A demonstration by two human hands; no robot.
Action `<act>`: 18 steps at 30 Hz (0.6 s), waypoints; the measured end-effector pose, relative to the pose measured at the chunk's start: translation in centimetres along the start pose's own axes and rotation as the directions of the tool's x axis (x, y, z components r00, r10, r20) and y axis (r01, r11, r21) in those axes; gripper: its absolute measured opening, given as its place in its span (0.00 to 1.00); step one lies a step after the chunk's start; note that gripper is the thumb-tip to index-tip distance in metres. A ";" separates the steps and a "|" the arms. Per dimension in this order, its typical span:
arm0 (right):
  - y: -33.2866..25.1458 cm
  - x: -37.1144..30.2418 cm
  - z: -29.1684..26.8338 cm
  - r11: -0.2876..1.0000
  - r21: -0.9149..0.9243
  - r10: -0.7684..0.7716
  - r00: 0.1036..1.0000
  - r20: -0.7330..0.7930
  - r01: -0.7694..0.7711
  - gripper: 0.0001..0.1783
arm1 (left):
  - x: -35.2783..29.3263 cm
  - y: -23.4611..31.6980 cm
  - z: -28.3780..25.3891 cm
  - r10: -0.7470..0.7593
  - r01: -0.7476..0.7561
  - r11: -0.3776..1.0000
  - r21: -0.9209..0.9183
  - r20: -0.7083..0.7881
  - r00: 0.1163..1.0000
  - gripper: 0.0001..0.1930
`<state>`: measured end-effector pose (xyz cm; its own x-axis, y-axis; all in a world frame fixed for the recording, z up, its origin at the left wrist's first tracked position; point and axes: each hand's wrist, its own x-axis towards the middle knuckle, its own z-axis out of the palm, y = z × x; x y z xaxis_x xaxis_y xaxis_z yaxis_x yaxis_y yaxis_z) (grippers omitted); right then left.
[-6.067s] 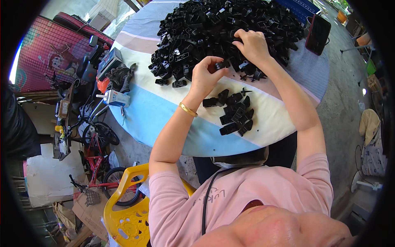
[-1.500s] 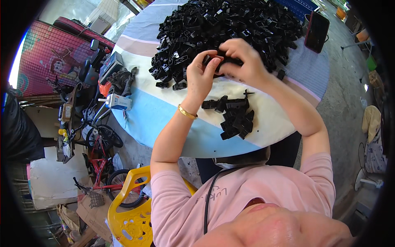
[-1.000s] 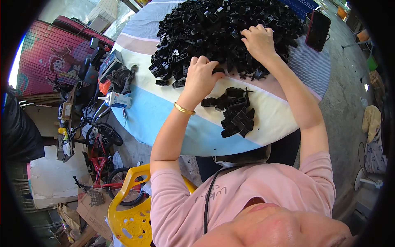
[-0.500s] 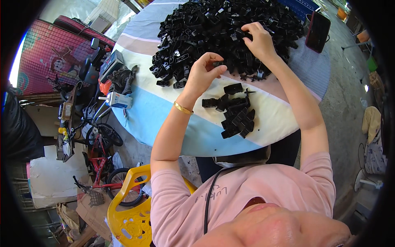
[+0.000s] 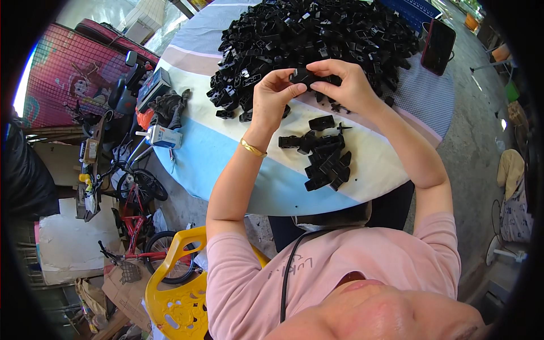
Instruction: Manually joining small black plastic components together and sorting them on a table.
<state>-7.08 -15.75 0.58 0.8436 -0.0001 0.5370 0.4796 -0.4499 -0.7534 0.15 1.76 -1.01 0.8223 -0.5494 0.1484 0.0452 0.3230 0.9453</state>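
Both hands meet at the near edge of a big heap of black plastic parts (image 5: 272, 34). A small black plastic part (image 5: 303, 76) is pinched between the fingertips of my left hand (image 5: 272, 99). The fingers of my right hand (image 5: 352, 88) close on the same part from the other side. Its exact shape is partly covered by the fingers. Closer to me, below the hands, lies a smaller cluster of black plastic parts (image 5: 326, 161) on the striped tablecloth (image 5: 249, 170).
A phone (image 5: 438, 47) stands propped at the table's right side, near a blue basket (image 5: 411, 11). At the left edge sit a white-and-blue carton (image 5: 165, 137), a dark cloth (image 5: 168, 109) and a box (image 5: 154, 89). A yellow chair (image 5: 178, 306) is beside me.
My right hand has come back from the heap toward the left and now meets my left hand at the held part. The left hand has barely shifted.
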 end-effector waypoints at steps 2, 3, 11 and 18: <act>0.1 -0.4 0.8 0.981 -0.160 -0.120 0.991 -0.064 0.109 0.19 | -0.2 0.1 0.4 0.028 -0.025 0.995 0.101 -0.025 0.999 0.18; 0.1 -0.5 1.1 0.925 -0.322 -0.249 0.963 -0.105 0.204 0.19 | -0.3 0.2 0.7 0.024 -0.022 0.995 0.099 -0.024 0.999 0.18; -1.1 -0.1 2.3 0.696 -0.611 -0.505 0.862 -0.044 0.377 0.19 | -0.9 0.3 1.0 -0.055 0.027 0.975 -0.221 -0.121 0.991 0.20; 2.3 1.4 -0.8 0.987 -0.065 -0.151 0.988 -0.017 0.149 0.16 | -1.4 3.5 0.4 -0.010 -0.087 0.900 0.427 0.221 0.975 0.25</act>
<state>-4.98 -17.51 -0.03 0.7574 0.0525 0.6508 0.5835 -0.5017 -0.6386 -1.04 3.38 2.23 0.6758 -0.7097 0.1993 -0.2735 0.0097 0.9618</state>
